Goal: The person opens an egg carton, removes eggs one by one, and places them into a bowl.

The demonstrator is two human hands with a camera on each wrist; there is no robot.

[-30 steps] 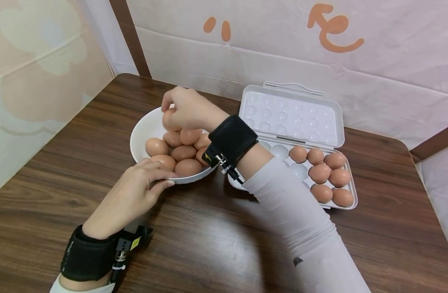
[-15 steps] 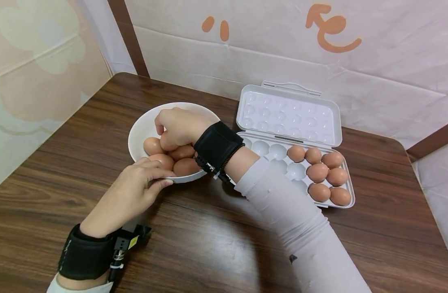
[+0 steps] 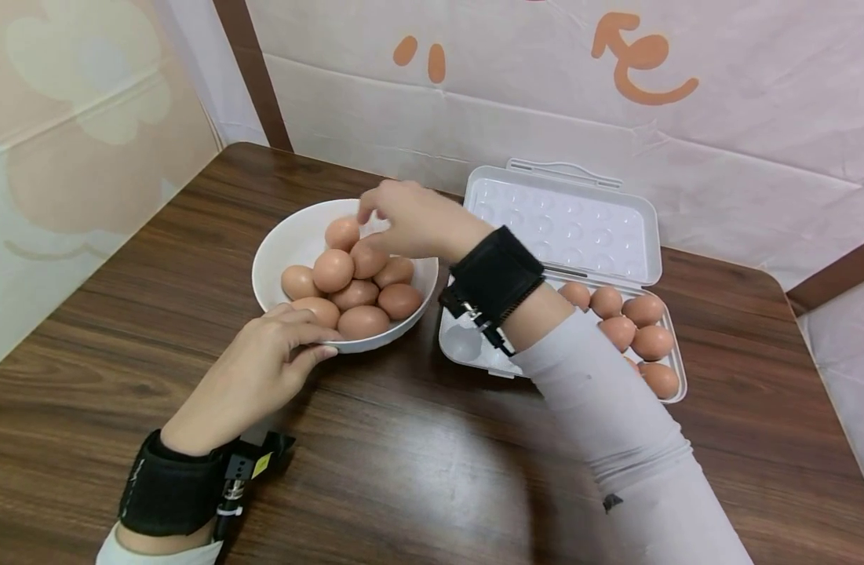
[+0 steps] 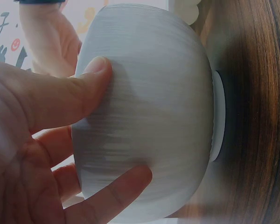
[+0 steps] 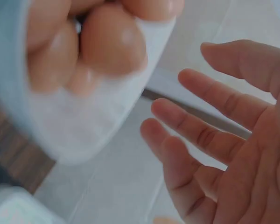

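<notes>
Right hand (image 3: 410, 220) first: from the head view we see it above the far side of the white bowl (image 3: 276, 247), fingers loose, holding nothing. Our left hand (image 3: 262, 373) grips the near rim of that bowl. The brown eggs (image 3: 354, 275) lie heaped inside it. Beside it sits the open white egg tray (image 3: 566, 224), with some eggs (image 3: 636, 326) at its right end and bare cups at its left, so we think part of the work is done and a good pile is left. We can read no words; the wall shows only orange shapes.

From the left wrist, our thumb (image 4: 60, 91) and a finger press the bowl's side (image 4: 154, 107).

From the right wrist, our fingers (image 5: 210, 140) are spread wide and empty, near the bowl and its eggs (image 5: 112, 42).
</notes>
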